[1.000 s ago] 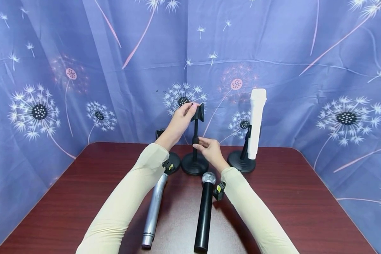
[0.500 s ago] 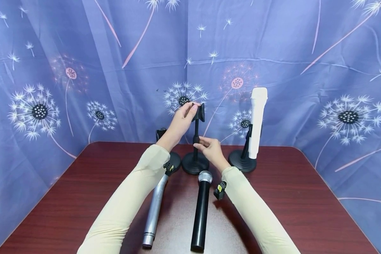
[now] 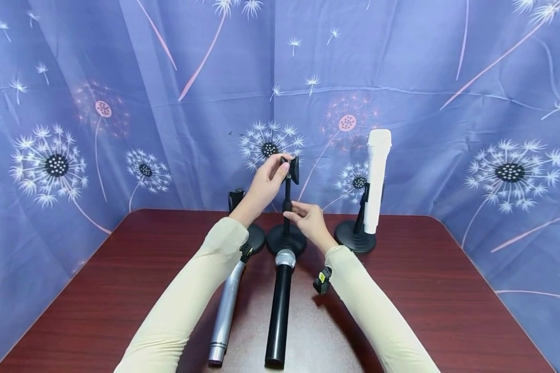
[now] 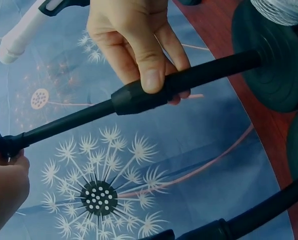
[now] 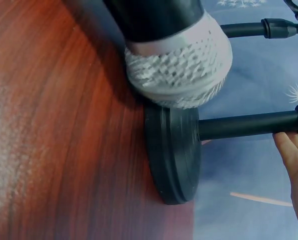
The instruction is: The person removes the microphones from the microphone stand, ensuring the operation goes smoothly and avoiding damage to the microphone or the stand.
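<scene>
The middle black microphone stand (image 3: 287,192) stands upright on its round base. At its top, my left hand (image 3: 266,178) pinches the black clip (image 3: 295,170) between thumb and fingers. Lower down, my right hand (image 3: 310,223) grips the thicker collar (image 4: 139,97) of the pole, its thumb lying across it in the left wrist view. A black microphone (image 3: 278,311) with a silver mesh head (image 5: 179,70) lies on the table in front, its head overlapping the stand's base in the head view. Left of it lies a silver microphone (image 3: 226,313), its upper end partly behind the left wrist.
On the right, a white microphone (image 3: 378,181) sits in another stand (image 3: 355,238). A third stand (image 3: 256,239) is partly hidden behind my left forearm. The dark red table (image 3: 429,311) ends at a blue curtain (image 3: 205,129) printed with dandelions.
The black microphone has rolled left along the table, by itself. My left hand has turned the clip slightly, and the clip sits a little lower. My right hand has kept its place on the collar.
</scene>
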{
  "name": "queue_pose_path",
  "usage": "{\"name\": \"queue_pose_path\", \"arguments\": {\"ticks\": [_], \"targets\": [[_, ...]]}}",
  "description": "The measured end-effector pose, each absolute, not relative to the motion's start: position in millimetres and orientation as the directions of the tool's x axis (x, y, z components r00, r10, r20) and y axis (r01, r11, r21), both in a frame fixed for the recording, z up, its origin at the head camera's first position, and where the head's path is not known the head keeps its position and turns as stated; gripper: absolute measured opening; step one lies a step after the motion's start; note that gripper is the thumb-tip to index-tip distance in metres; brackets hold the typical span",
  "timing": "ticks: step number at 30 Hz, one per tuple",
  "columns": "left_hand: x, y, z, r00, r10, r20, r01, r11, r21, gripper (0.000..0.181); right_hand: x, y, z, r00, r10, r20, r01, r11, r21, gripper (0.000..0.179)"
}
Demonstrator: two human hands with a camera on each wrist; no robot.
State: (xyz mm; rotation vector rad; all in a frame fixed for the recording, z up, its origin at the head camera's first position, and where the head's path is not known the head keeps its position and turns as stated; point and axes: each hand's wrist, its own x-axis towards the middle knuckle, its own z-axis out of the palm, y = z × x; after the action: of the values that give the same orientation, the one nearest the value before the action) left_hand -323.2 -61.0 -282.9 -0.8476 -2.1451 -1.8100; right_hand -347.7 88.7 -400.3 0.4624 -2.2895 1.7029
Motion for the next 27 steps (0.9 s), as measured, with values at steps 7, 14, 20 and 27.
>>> {"name": "queue_pose_path", "arguments": {"ticks": [7,14,20,27], "targets": [[-322.9,-61.9,-287.1,-0.803,0.287,0.522,0.561,0.067,0.825,0.031,-345.8,88.8,-401.3,-0.922,-0.121,0.369,-0.388,0.267,-0.882,0.035],[-320.8,-62.1,-289.6,-0.785,0.297,0.544,0.584,0.060,0.810,0.030,-344.5,89.8,-399.9,-0.931,-0.126,0.341,-0.363,0.251,-0.897,0.035],[-320.2,-63.3,-291.3,-0.752,0.307,0.583,0.628,0.068,0.775,0.030,-341.4,90.5,-394.0,-0.933,-0.142,0.330,-0.354,0.214,-0.910,0.035],[-318.0,-62.2,-291.3,-0.737,0.319,0.596,0.645,0.067,0.761,0.031,-347.2,91.8,-398.7,-0.934,-0.141,0.329,-0.353,0.204,-0.913,0.034]]}}
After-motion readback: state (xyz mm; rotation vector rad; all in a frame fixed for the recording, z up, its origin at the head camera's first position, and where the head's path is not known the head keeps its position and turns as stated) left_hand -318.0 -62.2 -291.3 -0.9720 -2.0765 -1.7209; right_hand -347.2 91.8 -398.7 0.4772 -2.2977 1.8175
